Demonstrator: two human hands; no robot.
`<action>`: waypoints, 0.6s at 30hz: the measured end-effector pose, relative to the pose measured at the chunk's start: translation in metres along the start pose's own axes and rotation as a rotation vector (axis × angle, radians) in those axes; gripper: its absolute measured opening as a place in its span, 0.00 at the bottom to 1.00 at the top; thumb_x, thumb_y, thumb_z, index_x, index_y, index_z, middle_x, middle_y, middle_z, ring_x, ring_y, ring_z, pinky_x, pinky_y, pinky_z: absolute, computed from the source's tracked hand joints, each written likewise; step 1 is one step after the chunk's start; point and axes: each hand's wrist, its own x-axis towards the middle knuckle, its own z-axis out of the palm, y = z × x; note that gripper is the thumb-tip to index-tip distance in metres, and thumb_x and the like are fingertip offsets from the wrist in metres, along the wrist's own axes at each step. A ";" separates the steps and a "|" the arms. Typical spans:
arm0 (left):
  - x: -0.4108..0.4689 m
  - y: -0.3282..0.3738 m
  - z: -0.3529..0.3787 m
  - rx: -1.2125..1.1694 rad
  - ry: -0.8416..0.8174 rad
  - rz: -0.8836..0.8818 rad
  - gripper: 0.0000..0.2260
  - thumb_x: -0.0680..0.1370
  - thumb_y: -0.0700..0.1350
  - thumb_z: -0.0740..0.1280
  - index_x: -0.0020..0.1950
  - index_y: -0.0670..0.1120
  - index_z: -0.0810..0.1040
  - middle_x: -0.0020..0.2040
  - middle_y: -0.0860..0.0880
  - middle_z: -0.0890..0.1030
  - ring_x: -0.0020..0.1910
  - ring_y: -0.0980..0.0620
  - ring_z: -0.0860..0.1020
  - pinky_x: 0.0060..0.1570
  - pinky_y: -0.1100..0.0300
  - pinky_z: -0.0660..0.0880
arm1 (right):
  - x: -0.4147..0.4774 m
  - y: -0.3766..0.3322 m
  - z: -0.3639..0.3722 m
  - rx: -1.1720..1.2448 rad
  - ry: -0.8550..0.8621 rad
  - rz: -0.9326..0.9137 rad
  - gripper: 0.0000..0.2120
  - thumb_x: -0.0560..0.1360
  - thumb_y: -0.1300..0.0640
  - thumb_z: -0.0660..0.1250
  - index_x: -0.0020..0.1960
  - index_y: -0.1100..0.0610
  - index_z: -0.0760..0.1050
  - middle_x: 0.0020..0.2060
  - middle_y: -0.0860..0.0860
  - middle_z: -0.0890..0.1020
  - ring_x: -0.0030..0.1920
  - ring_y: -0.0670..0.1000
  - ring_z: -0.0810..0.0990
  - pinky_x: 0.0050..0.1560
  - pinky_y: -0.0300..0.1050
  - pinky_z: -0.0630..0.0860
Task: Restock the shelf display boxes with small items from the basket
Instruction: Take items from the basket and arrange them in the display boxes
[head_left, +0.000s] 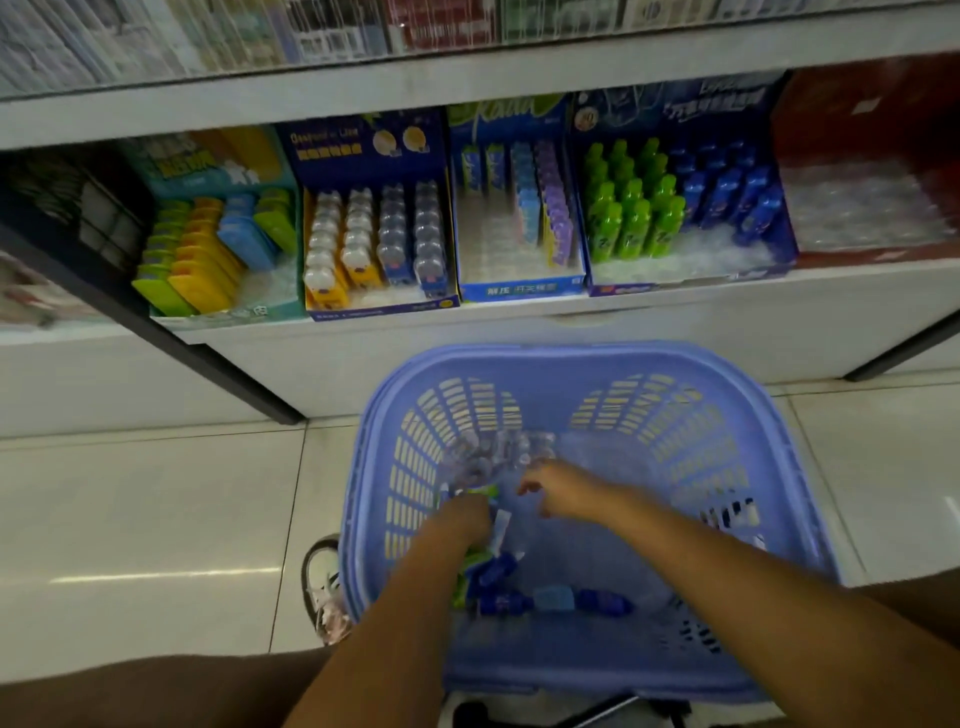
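Flooring is pale glossy tile (130, 519) with thin grout lines and streaks of reflected light. A white shelf (675, 322) runs across the upper view, framed by dark uprights. On it stands a row of cardboard display boxes: a teal box (218, 161) with flat green, yellow and blue packs, a dark blue box (363, 150) with clear blister packs in four rows, a blue box (498, 291) partly filled with slim blue and purple packs, a further blue box (675, 119) with small green bottles (631, 218) and blue bottles (727, 197), and a red box (872, 130) with clear wrapping inside.

A lilac plastic basket (571, 358) with slotted walls sits on the floor just before the shelf. A shoe (322, 571) shows beside its left wall.

Both forearms reach down into the basket. The left hand (465, 519) is low on the left side, back upward, with its fingers turned under and hidden; whether they grip anything cannot be told. A green pack (478, 491) lies at its knuckles. The right hand (566, 491) is extended towards the centre, fingers loosely parted, thumb held apart below them, fingertips at the edge of a heap of clear packs (488, 457). The view is blurred here.

Loose stock lies on the basket floor: dark blue bottles on their sides (501, 603) near the person.
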 end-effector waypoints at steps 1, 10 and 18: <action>0.004 -0.001 0.008 -0.017 0.007 -0.026 0.16 0.80 0.38 0.59 0.68 0.40 0.71 0.66 0.39 0.73 0.65 0.43 0.72 0.67 0.49 0.66 | 0.008 0.003 0.014 0.031 -0.007 -0.016 0.18 0.74 0.68 0.61 0.63 0.59 0.74 0.59 0.60 0.76 0.59 0.58 0.76 0.58 0.49 0.73; 0.031 -0.015 0.024 -0.110 0.272 -0.161 0.17 0.78 0.38 0.62 0.67 0.39 0.70 0.65 0.39 0.72 0.63 0.41 0.73 0.61 0.53 0.71 | 0.034 -0.002 0.070 0.193 0.244 -0.065 0.07 0.80 0.54 0.58 0.49 0.54 0.72 0.42 0.59 0.78 0.39 0.52 0.75 0.45 0.49 0.71; 0.048 -0.015 0.019 0.036 0.244 -0.201 0.11 0.78 0.41 0.66 0.59 0.41 0.79 0.58 0.41 0.79 0.57 0.43 0.77 0.61 0.52 0.74 | 0.023 0.040 0.060 0.126 0.053 0.091 0.15 0.78 0.59 0.62 0.63 0.64 0.71 0.63 0.60 0.74 0.62 0.59 0.73 0.64 0.50 0.69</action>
